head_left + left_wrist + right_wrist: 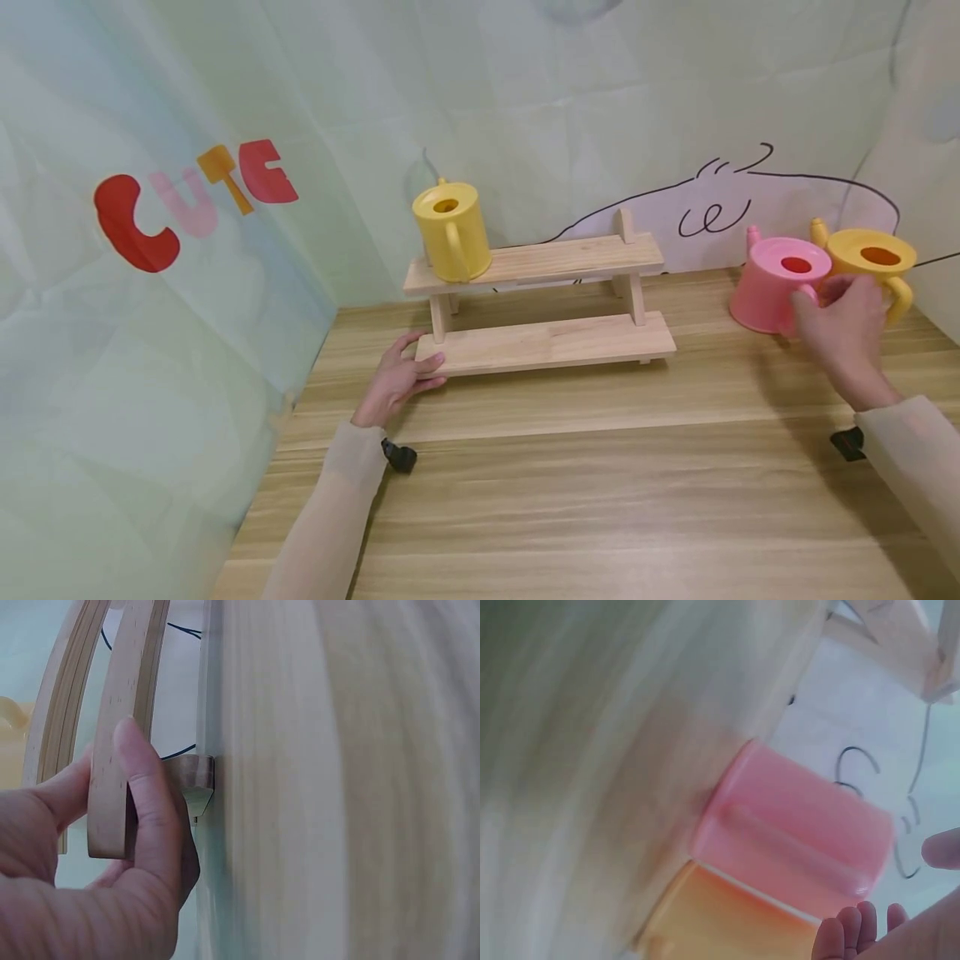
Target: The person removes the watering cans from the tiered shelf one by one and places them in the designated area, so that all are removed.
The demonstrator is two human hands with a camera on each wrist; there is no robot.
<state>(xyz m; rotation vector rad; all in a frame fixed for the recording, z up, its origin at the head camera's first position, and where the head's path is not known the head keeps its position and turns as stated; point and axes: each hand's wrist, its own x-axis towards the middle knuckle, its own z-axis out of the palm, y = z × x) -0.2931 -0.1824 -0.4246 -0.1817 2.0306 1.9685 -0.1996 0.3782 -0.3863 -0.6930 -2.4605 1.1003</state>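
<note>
1. Left hand (397,379): its grip is closed on the left end of the wooden shelf's lower board (540,346); the left wrist view shows the board's end between thumb and fingers.
2. Right hand (847,333): its grip is open, thumb and fingers apart in the right wrist view, close to the handle of the pink watering can (765,287). Whether it touches the handle, one cannot tell.
3. Pink watering can: upright on the surface (600,500), right of the shelf and well apart from it, its spout toward the backdrop (480,100).
4. Right-hand yellow watering can (851,260): on the surface just beside the pink one, partly hidden by the right hand.
5. Left-hand yellow watering can (438,242): upright on the left end of the upper board (555,260), handle toward the person.
6. Backdrop: pale cloth bearing the coloured letters "CUTE" (262,171) at left and black line drawing behind the shelf.
</note>
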